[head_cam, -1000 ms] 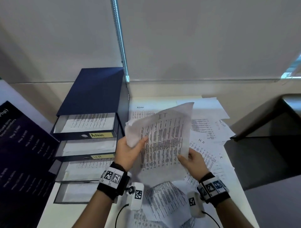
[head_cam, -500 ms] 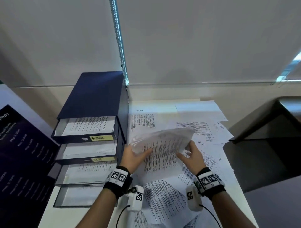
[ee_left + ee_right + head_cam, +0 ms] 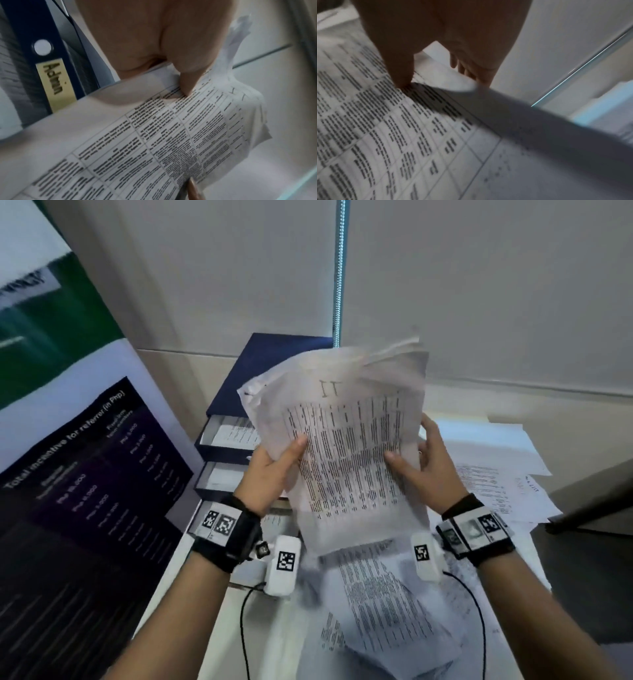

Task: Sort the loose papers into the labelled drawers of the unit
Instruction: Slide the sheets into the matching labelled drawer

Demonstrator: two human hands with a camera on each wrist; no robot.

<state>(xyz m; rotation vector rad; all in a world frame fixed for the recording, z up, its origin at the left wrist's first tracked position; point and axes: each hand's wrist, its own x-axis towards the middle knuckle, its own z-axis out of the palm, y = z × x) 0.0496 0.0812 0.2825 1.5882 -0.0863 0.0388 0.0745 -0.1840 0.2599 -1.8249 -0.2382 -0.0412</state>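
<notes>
I hold a thin stack of printed papers [image 3: 346,446] upright in front of me; its top sheet is marked "IT" by hand. My left hand [image 3: 274,470] pinches the stack's left edge, thumb on the front. My right hand [image 3: 421,463] grips the right edge, thumb on the print and fingers behind. The left wrist view shows the thumb on the papers [image 3: 171,135] beside the drawer label "Admin" [image 3: 55,86]. In the right wrist view the thumb presses the sheet [image 3: 402,135]. The dark blue drawer unit [image 3: 260,378] stands behind and left of the stack, its drawers pulled out and partly hidden.
More loose printed sheets [image 3: 486,481] cover the white table [image 3: 205,621] to the right and below my hands. A dark poster board [image 3: 85,491] leans at the left. A wall and a beaded blind cord [image 3: 339,268] lie behind. A dark surface [image 3: 589,542] borders the table's right edge.
The stack, dipped flat over the table half a second ago, is raised upright again and shifted left toward the drawer unit. My view has swung left.
</notes>
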